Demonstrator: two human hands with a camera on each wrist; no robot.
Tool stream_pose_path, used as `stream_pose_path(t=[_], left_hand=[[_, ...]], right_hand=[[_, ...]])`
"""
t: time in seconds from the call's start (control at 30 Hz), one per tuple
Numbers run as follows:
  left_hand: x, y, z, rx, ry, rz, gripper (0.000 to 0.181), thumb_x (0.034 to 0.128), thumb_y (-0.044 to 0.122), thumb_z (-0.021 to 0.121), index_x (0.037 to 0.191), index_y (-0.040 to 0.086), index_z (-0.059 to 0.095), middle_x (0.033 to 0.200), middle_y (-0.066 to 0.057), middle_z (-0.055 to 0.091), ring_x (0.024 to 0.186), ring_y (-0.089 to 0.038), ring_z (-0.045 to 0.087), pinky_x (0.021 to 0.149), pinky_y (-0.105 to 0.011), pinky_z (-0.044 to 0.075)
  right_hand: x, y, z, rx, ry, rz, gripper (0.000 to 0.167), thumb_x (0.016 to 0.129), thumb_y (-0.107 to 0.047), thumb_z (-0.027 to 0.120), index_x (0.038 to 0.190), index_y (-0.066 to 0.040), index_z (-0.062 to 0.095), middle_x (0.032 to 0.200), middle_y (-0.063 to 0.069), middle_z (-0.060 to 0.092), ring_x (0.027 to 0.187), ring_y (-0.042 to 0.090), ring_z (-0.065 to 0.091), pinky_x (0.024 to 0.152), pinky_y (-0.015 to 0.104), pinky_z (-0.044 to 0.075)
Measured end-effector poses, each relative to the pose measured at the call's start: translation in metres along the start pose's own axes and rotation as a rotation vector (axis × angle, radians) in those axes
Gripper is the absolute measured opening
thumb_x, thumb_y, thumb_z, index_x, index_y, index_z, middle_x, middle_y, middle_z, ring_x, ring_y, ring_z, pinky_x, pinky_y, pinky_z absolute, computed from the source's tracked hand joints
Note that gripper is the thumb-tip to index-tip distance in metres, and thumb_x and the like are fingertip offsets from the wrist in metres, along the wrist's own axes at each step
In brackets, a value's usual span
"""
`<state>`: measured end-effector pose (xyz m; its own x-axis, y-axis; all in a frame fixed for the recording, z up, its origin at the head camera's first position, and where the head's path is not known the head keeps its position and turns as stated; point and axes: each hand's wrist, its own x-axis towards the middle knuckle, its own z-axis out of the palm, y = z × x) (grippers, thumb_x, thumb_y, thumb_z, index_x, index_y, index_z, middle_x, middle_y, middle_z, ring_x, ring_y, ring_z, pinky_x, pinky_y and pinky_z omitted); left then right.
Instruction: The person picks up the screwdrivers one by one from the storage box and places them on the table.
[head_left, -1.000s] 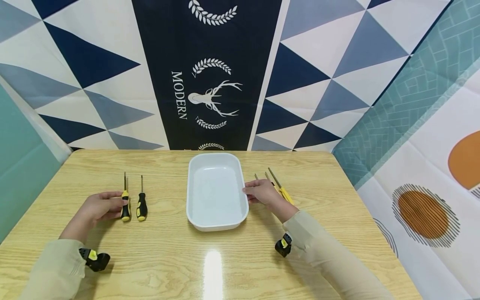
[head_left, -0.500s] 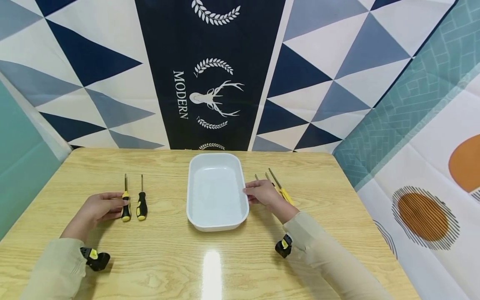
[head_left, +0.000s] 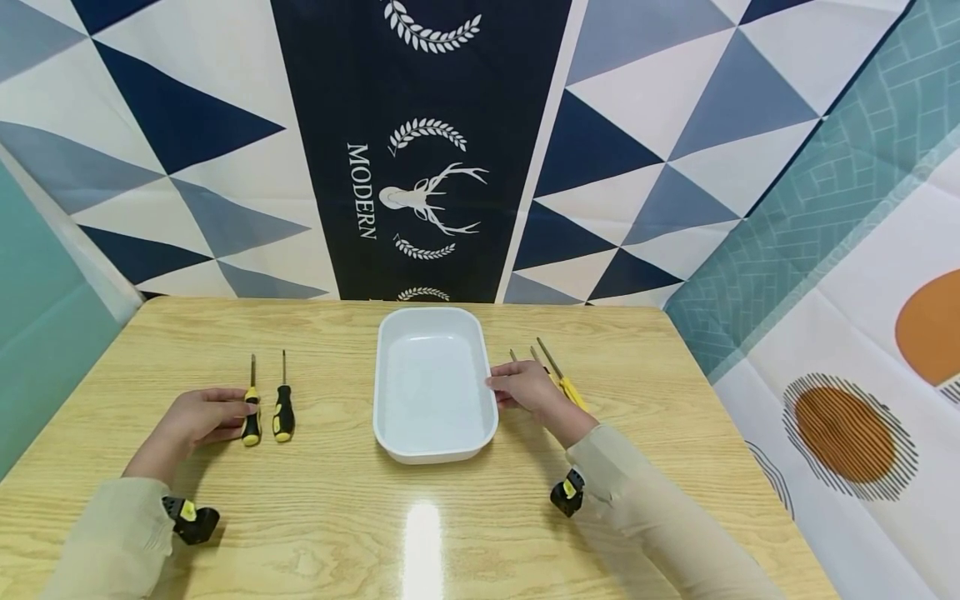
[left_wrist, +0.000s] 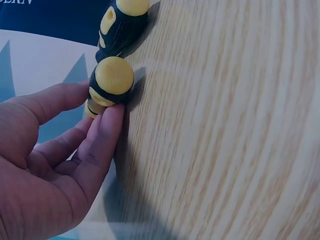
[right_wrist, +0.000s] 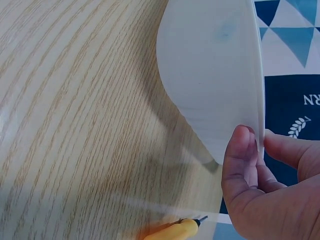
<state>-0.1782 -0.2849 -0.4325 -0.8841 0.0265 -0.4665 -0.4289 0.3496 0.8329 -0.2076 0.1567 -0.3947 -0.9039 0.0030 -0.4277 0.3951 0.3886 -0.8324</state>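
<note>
At the left of the head view, my left hand [head_left: 201, 414] holds a black-and-yellow screwdriver [head_left: 251, 417] by its handle, thumb and fingers on either side. Its shaft points toward the back edge. In the left wrist view the yellow butt of this screwdriver [left_wrist: 114, 76] faces the camera, low over the tabletop. Just right of it lies a second black-and-yellow screwdriver [head_left: 283, 415], untouched. My right hand [head_left: 528, 385] pinches the right rim of a white rectangular dish [head_left: 431, 454]. From the right wrist view, the thumb is inside the rim and the fingers [right_wrist: 240, 160] are outside.
Several screwdrivers with yellow handles [head_left: 572, 392] lie right of the dish, partly hidden behind my right hand and forearm. The wooden table [head_left: 315, 517] ends at a patterned cloth wall [head_left: 412, 192] behind. A small wrist camera [head_left: 197, 523] sits on my left sleeve.
The screwdriver in my left hand has shifted slightly toward me, its tip now lower in the head view. My right hand and the dish have stayed in place.
</note>
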Motion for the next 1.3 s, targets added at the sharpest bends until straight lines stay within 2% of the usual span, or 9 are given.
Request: stream_pose_path(t=[0.17,0.3,0.53,0.8,0.87,0.97,1.07,1.17,1.3], left_hand=[[-0.001,0.001,0.001,0.037,0.02,0.003,0.07,0.0869,0.024,0.066,0.136,-0.014,0.033,0.088,0.01,0.059,0.074,-0.001,0.059,0.071,-0.024,0.058],[0.0,0.001,0.001,0.045,0.033,-0.002,0.067,0.0865,0.023,0.067,0.134,-0.015,0.036,0.085,0.009,0.06,0.072,-0.002,0.06,0.068,-0.024,0.058],[0.0,0.003,0.001,0.053,0.049,-0.026,0.065,0.0867,0.023,0.066,0.133,-0.014,0.038,0.085,0.006,0.061,0.07,-0.004,0.061,0.066,-0.025,0.058],[-0.001,0.003,-0.003,0.076,0.047,-0.029,0.067,0.0886,0.029,0.064,0.134,-0.012,0.037,0.092,0.004,0.06,0.074,-0.004,0.062,0.07,-0.027,0.058],[-0.002,0.005,-0.006,0.092,0.056,-0.024,0.07,0.089,0.033,0.062,0.136,-0.011,0.035,0.097,0.002,0.061,0.076,-0.002,0.06,0.072,-0.027,0.058],[-0.004,0.009,-0.008,0.105,0.086,-0.008,0.077,0.0896,0.039,0.06,0.141,-0.009,0.029,0.112,-0.014,0.061,0.078,0.002,0.057,0.074,-0.026,0.057],[-0.005,0.016,-0.007,0.072,0.118,0.025,0.082,0.0915,0.042,0.055,0.146,-0.007,0.017,0.134,-0.027,0.043,0.08,0.004,0.056,0.078,-0.026,0.056],[-0.006,0.023,-0.004,0.025,0.15,0.068,0.084,0.0932,0.043,0.051,0.147,-0.005,0.008,0.137,-0.03,0.033,0.091,-0.01,0.06,0.081,-0.026,0.057],[-0.007,0.035,0.006,0.024,0.176,0.125,0.083,0.094,0.044,0.049,0.148,-0.004,0.008,0.132,-0.027,0.037,0.113,-0.033,0.052,0.083,-0.029,0.056]], right_hand=[[0.001,0.001,0.0,0.002,-0.001,0.0,0.029,0.089,-0.011,0.063,0.114,0.002,0.062,0.083,0.008,0.065,0.066,0.011,0.06,0.076,0.033,0.057],[0.001,0.001,-0.001,0.0,-0.004,-0.005,0.029,0.089,-0.011,0.063,0.114,0.002,0.061,0.083,0.008,0.065,0.066,0.011,0.06,0.075,0.033,0.058],[0.001,0.0,0.0,0.001,-0.001,-0.001,0.028,0.089,-0.012,0.063,0.114,0.001,0.061,0.086,0.009,0.066,0.067,0.012,0.061,0.069,0.027,0.057],[0.001,0.0,0.001,0.0,-0.003,-0.004,0.029,0.089,-0.012,0.063,0.115,0.001,0.061,0.086,0.009,0.065,0.067,0.012,0.061,0.068,0.026,0.057],[0.001,-0.001,0.001,0.001,-0.005,-0.008,0.029,0.089,-0.013,0.063,0.115,0.001,0.061,0.086,0.009,0.065,0.067,0.012,0.061,0.068,0.026,0.057],[0.001,-0.001,0.0,0.003,-0.005,-0.007,0.03,0.089,-0.013,0.063,0.115,0.001,0.061,0.087,0.009,0.066,0.068,0.012,0.061,0.07,0.029,0.057],[0.002,0.0,-0.001,0.012,-0.003,-0.004,0.03,0.088,-0.013,0.064,0.115,0.001,0.062,0.089,0.009,0.066,0.069,0.013,0.061,0.074,0.031,0.058],[0.004,0.001,-0.002,0.03,-0.008,-0.011,0.031,0.088,-0.013,0.064,0.115,0.002,0.061,0.088,0.009,0.067,0.069,0.013,0.062,0.074,0.032,0.058],[0.005,0.005,-0.004,0.047,-0.026,-0.026,0.034,0.088,-0.014,0.064,0.117,0.003,0.06,0.085,0.008,0.067,0.067,0.011,0.063,0.07,0.029,0.058]])
